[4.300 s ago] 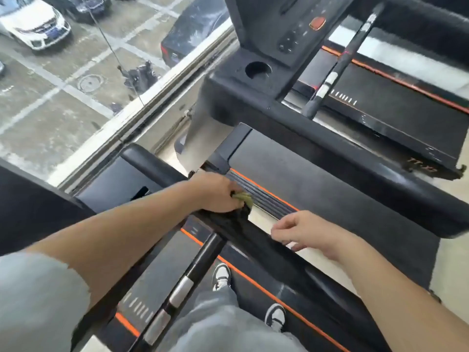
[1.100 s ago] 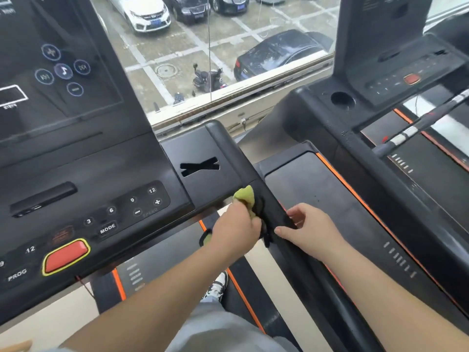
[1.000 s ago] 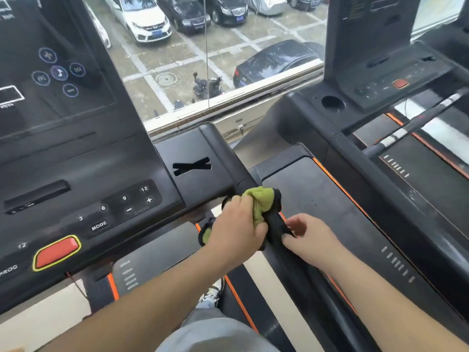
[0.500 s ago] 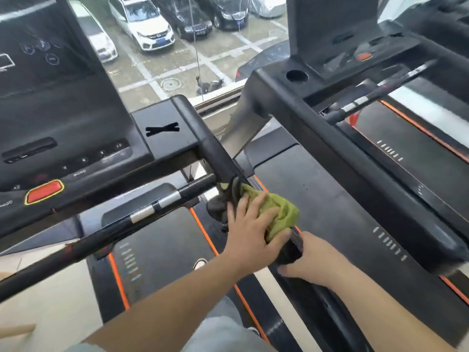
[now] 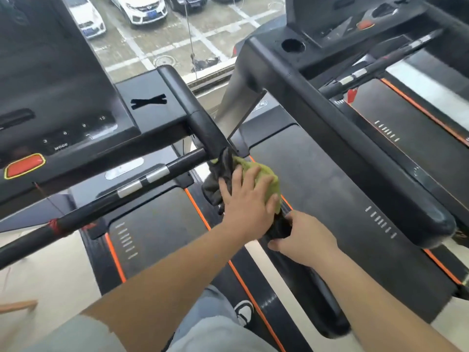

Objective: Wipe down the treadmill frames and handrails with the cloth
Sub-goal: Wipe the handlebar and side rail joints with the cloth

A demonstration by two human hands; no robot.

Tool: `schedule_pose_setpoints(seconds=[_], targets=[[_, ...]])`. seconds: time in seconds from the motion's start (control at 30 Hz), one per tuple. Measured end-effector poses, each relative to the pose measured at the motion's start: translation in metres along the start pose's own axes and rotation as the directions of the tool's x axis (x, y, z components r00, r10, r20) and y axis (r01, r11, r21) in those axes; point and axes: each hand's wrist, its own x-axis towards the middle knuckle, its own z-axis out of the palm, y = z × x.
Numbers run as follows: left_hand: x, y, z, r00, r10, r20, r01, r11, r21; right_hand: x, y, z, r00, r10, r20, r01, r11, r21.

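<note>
A yellow-green cloth with a dark side (image 5: 256, 171) is wrapped over the black right handrail (image 5: 200, 123) of the treadmill I stand on. My left hand (image 5: 247, 199) presses flat on the cloth, fingers spread over it. Just below, my right hand (image 5: 302, 237) grips the same handrail, fingers curled around the bar. The rail runs down from the console corner toward me, and its part under the cloth is hidden.
The console (image 5: 58, 128) with a red stop button (image 5: 24, 165) is at left, and a black cross bar with silver sensors (image 5: 142, 180) runs below it. A second treadmill (image 5: 355, 148) stands close on the right. A window overlooks parked cars.
My left hand has slid the cloth down the handrail, away from the console corner. My right hand moved down the rail with it, staying just below.
</note>
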Motion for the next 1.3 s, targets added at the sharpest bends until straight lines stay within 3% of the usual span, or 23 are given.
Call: schedule_pose_setpoints(seconds=[0.1, 0.2, 0.33, 0.4, 0.43, 0.5, 0.57, 0.63, 0.77, 0.83, 0.9, 1.0, 1.07, 1.2, 1.3], targets=[[-0.023, -0.017, -0.002, 0.972, 0.187, 0.141, -0.184, 0.982, -0.032, -0.001, 0.003, 0.002, 1.0, -0.021, -0.017, 0.021, 1.0, 0.015], [0.018, -0.056, -0.026, 0.919, 0.346, 0.19, -0.364, 0.929, 0.069, -0.002, 0.002, 0.0, 1.0, -0.002, -0.017, 0.002, 1.0, -0.016], [0.055, -0.053, -0.032, 0.999, 0.031, 0.018, -0.032, 0.998, 0.061, -0.005, -0.002, -0.001, 1.0, 0.02, -0.008, -0.02, 1.0, -0.007], [0.031, -0.027, -0.013, 0.999, -0.03, -0.029, 0.031, 0.999, 0.033, -0.006, -0.002, -0.001, 1.0, 0.025, -0.012, -0.025, 1.0, -0.003], [0.01, -0.017, -0.004, 1.0, 0.009, -0.03, -0.009, 1.0, 0.022, -0.007, -0.002, -0.001, 1.0, 0.025, -0.013, -0.024, 1.0, 0.012], [-0.03, -0.019, 0.01, 0.968, 0.251, -0.009, -0.25, 0.967, 0.052, -0.008, -0.001, 0.0, 1.0, 0.004, -0.015, -0.003, 0.999, 0.047], [-0.024, -0.047, -0.003, 0.864, 0.495, 0.088, -0.503, 0.858, 0.109, -0.008, 0.0, 0.001, 0.999, -0.018, -0.032, 0.02, 0.999, 0.05], [0.017, -0.069, -0.024, 0.787, 0.594, 0.165, -0.616, 0.769, 0.173, -0.009, 0.001, 0.0, 0.999, -0.018, -0.049, 0.02, 0.999, 0.031], [0.055, -0.052, -0.031, 0.956, 0.276, 0.102, -0.293, 0.925, 0.243, -0.015, 0.008, 0.003, 0.997, -0.017, -0.07, 0.024, 0.996, 0.091], [0.036, -0.03, -0.019, 0.978, 0.2, 0.055, -0.207, 0.958, 0.201, -0.02, 0.011, 0.006, 0.995, -0.014, -0.102, 0.027, 0.992, 0.123], [0.005, -0.02, -0.009, 0.964, 0.248, 0.091, -0.26, 0.952, 0.16, -0.026, 0.014, 0.007, 0.995, -0.004, -0.104, 0.018, 0.991, 0.136], [-0.016, -0.032, -0.013, 0.874, 0.46, 0.157, -0.477, 0.874, 0.092, -0.03, 0.02, 0.003, 0.998, -0.005, -0.062, 0.014, 0.988, 0.155], [0.001, -0.043, -0.024, 0.837, 0.5, 0.223, -0.533, 0.838, 0.12, -0.029, 0.024, -0.001, 1.0, 0.018, -0.023, -0.015, 0.993, 0.116], [0.026, -0.025, -0.028, 0.959, 0.241, 0.152, -0.27, 0.94, 0.211, -0.029, 0.033, -0.004, 0.997, 0.053, 0.058, -0.059, 0.993, 0.098], [-0.002, 0.005, -0.015, 0.968, 0.197, 0.154, -0.226, 0.952, 0.205, -0.034, 0.039, -0.001, 0.996, 0.05, 0.076, -0.061, 0.988, 0.143]])
